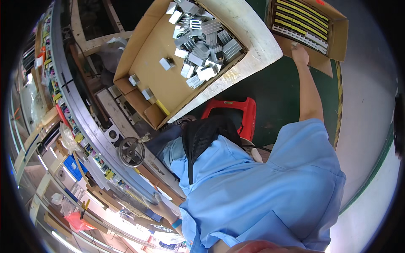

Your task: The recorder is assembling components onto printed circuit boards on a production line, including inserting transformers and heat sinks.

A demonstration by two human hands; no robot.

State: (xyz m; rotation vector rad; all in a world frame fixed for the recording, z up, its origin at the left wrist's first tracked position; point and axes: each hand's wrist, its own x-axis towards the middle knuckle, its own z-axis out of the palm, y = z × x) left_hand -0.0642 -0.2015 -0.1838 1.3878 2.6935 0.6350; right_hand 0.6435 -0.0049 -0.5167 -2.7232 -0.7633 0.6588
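Note:
My right arm reaches out to the far right, and my right hand (300, 55) is at the near side of a cardboard box (338, 40). Its fingers look drawn together by the box flap, with something small and pale at their tips that I cannot make out. Inside that box lie rows of yellow-and-black strips (301, 17) and white toothed strips (299, 39). At the lower left, my left hand (159, 207) lies with fingers stretched along the edge of a long metal rail (90, 126). A blue band (176, 223) circles that wrist.
A large open cardboard box (145, 55) of silver finned metal blocks (202, 52) stands ahead on a white-topped surface (257, 46). A red plastic stool (249, 114) is below it. A handwheel (131, 152) sticks out beside the rail. A grey wall (367, 97) stands right.

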